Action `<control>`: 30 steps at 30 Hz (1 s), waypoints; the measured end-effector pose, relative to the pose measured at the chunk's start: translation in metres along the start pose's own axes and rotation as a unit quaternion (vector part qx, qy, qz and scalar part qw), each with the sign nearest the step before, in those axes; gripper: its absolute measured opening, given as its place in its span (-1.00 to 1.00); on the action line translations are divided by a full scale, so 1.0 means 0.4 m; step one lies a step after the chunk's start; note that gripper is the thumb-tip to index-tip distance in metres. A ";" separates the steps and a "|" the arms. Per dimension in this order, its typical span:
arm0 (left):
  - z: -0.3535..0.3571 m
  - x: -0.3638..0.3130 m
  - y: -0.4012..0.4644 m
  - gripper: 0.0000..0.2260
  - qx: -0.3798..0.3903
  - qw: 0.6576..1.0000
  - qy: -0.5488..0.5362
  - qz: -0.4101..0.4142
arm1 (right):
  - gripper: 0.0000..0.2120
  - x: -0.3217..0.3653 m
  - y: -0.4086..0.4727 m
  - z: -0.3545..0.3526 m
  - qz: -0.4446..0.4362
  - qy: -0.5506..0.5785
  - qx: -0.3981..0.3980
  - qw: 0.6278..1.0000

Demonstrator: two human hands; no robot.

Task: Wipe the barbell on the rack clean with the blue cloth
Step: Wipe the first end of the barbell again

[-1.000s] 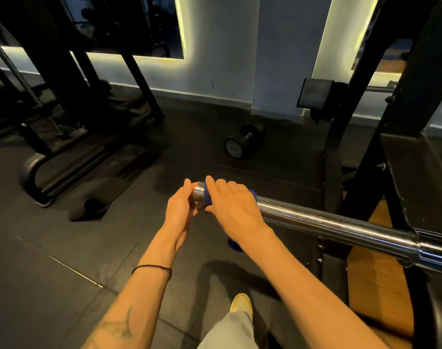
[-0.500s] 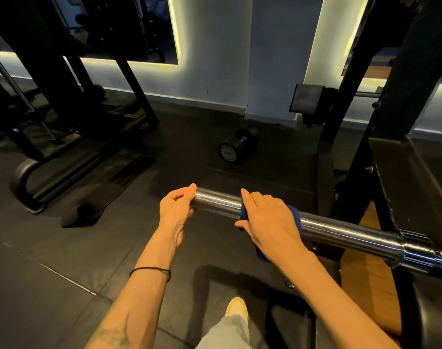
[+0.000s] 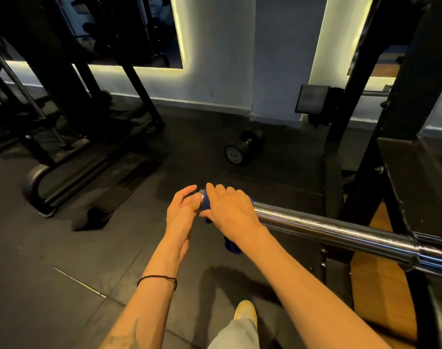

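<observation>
1. Your right hand [image 3: 230, 210] sits on top of the barbell [image 3: 328, 229] at its free end, in the middle of the frame. Its fingers drape over the sleeve and press the blue cloth [image 3: 206, 203] onto the chrome.
2. The cloth shows only as a blue band at the bar's tip, a sliver behind your knuckles and a tail hanging below the wrist. How far it wraps round the underside is hidden by the hand.
3. Your left hand [image 3: 183, 210] stands just beside the tip, palm turned toward it, fingers loosely spread. It seems to touch the end face or the cloth edge there, but the view is too blurred to be sure. It grips nothing that you can see.
4. The relation that matters: the bar's long axis runs from your hands toward the lower right of the frame, where the collar meets the rack [image 3: 396, 152]. All the bare chrome lies on that side. The right hand is the nearer one and is already on the metal, so the next stroke likely has to go along that axis, away from the tip.
5. The far part of the bar, past the collar, is cut off at the right edge. You cannot judge its state from here.
6. A dumbbell [image 3: 242, 148] lies on the floor above your hands, well apart from the bar.
</observation>
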State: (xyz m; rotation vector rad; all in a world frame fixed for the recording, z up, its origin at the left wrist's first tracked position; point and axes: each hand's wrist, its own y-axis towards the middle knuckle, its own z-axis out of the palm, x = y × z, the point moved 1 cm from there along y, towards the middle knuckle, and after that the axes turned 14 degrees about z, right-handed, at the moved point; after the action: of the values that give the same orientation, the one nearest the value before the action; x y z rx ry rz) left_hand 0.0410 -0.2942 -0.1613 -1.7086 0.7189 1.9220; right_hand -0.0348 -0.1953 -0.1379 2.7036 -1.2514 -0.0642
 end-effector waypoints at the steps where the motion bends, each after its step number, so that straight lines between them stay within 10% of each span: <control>1: 0.000 -0.004 -0.001 -0.72 0.004 1.000 0.025 0.007 | -0.38 -0.015 -0.010 -0.003 0.009 -0.004 0.003 1.000; 7: 0.034 -0.015 -0.019 -0.73 0.032 0.962 0.228 0.148 | -0.42 -0.143 -0.105 -0.027 0.059 -0.028 -0.003 0.998; 12: 0.116 -0.006 -0.063 -0.67 0.158 0.729 0.546 0.381 | -0.41 -0.247 -0.170 -0.048 0.101 -0.037 -0.005 0.994; 30: 0.423 -0.008 -0.305 -0.31 0.319 0.676 0.533 0.396 | -0.52 -0.527 -0.402 -0.029 0.171 -0.049 -0.118 0.977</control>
State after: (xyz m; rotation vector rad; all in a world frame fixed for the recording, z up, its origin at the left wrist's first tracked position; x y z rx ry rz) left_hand -0.0055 -0.0912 -0.1525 -2.0120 2.5210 0.4944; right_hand -0.0492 0.0690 -0.1587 2.2777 -1.6075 -0.2860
